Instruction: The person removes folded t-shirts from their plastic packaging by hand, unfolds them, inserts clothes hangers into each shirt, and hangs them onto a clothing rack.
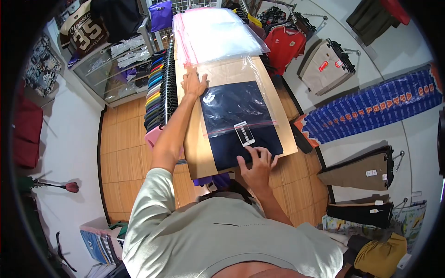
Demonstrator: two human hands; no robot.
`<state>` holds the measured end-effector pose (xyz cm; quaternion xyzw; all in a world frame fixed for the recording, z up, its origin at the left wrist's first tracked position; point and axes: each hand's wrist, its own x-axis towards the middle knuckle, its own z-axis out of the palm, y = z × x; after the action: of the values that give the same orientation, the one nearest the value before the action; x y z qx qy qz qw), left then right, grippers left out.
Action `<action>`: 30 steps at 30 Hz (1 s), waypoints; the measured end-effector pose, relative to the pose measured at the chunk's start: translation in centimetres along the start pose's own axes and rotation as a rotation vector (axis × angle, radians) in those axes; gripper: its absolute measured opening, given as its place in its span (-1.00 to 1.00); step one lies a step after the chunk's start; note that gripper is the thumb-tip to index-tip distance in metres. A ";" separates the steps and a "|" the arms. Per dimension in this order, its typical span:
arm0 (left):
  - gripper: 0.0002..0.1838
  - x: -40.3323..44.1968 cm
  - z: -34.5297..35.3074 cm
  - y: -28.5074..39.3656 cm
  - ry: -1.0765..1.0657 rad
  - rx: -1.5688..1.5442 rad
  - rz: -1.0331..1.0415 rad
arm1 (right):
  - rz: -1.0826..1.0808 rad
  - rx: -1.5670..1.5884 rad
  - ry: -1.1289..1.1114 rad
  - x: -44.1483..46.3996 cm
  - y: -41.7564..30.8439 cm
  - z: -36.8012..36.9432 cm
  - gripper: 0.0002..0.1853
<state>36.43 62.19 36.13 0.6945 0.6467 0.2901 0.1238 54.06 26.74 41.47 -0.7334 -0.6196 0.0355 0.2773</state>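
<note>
A folded navy garment (241, 153) lies on a wooden table, its far part inside a clear plastic bag (232, 95). The bag's red-lined mouth crosses the garment, and the near part of the cloth is outside. A white-framed label or print (244, 134) shows on the garment near the bag's mouth. My left hand (193, 82) rests at the bag's left edge, fingers apart. Bent but separated, the fingers of my right hand (257, 166) touch the near part of the garment, just below the white frame.
A stack of clear bags with pink edges (222, 37) covers the table's far end. The wooden table (197, 153) stands close to a rack of colourful hanging clothes (157, 88) on its left. A rolled blue patterned banner or cloth (371, 106) and trousers (359, 173) hang at right.
</note>
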 end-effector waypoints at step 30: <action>-0.70 -4.2 -2.7 3.6 0.503 -0.521 0.242 | 0.251 1.117 -0.497 36.5 8.8 9.1 -0.81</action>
<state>37.92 57.15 39.22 0.6182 0.4749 0.6186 0.0986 66.65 63.20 40.50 -0.5147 -0.4628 0.5559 0.4603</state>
